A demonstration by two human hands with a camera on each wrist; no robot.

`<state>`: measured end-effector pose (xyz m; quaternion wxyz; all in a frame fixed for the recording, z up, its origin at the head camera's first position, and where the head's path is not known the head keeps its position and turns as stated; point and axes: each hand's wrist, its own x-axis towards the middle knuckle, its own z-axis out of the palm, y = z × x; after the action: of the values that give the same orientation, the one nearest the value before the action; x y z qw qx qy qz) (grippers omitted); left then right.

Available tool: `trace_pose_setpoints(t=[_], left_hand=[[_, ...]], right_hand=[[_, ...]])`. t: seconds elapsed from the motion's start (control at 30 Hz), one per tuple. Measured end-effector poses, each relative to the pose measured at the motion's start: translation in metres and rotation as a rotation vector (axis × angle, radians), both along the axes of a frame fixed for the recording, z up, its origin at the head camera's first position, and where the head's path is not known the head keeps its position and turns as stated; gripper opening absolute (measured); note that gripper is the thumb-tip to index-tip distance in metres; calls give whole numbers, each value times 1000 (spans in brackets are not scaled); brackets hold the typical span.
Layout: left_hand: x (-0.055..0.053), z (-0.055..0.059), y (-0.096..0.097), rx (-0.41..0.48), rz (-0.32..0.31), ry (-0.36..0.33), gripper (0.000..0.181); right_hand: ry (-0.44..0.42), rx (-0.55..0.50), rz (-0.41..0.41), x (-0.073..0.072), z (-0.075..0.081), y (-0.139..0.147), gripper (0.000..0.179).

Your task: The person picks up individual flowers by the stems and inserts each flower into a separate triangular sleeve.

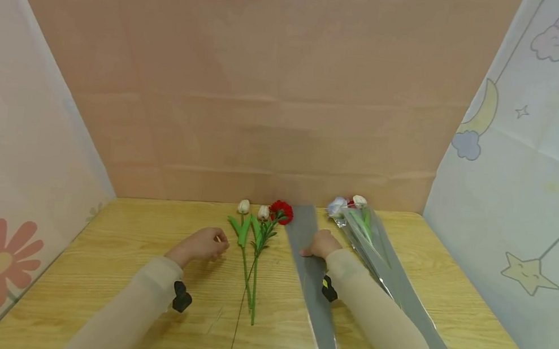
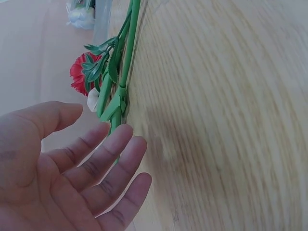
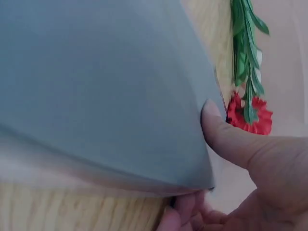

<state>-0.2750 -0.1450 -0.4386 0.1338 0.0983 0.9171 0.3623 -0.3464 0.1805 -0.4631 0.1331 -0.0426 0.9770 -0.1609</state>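
My left hand (image 1: 204, 244) hovers over the table just left of the flowers, holding nothing. In the left wrist view its fingers (image 2: 118, 166) are relaxed and slightly bent. Beside it lie two white tulips (image 1: 243, 207) with green stems and a red carnation (image 1: 282, 212) with dark green leaves. To their right is a long grey flower sleeve (image 1: 307, 268), lying flat and narrowing toward me. My right hand (image 1: 322, 244) pinches the sleeve's edge; in the right wrist view the thumb (image 3: 226, 137) lies on top and the other fingers are partly hidden beneath.
At the right, a second grey sleeve (image 1: 418, 314) with a clear front holds a pale blue flower (image 1: 337, 205), a white tulip (image 1: 359, 201) and something red. The wooden table (image 1: 140, 330) meets a pinkish-brown backdrop (image 1: 276, 111) and patterned side walls.
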Motion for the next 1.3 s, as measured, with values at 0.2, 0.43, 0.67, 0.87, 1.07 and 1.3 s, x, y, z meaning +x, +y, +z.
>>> trace_pose_setpoints(t=[0.2,0.43,0.67,0.87,1.07,1.3], left_hand=[[-2,0,0,2,-10,-3,22],[-3,2,-1,-8,3,-12,23],[-5,1,1,-4,-17,-26,23],[-4,-1,1,7,-7,-26,22],[-5,-5,0,24,-10,-12,20],[-9,-8,3,55,-33,-16,23]], right_hand=[[41,-101,30,0,-1,9,42],[85,-63,14,15,11,5,38],[129,-48,50,-4,4,16,31],[250,-81,98,-34,-11,35,26],[215,-155,71,4,55,24,28],[273,-227,244,18,113,20,20]])
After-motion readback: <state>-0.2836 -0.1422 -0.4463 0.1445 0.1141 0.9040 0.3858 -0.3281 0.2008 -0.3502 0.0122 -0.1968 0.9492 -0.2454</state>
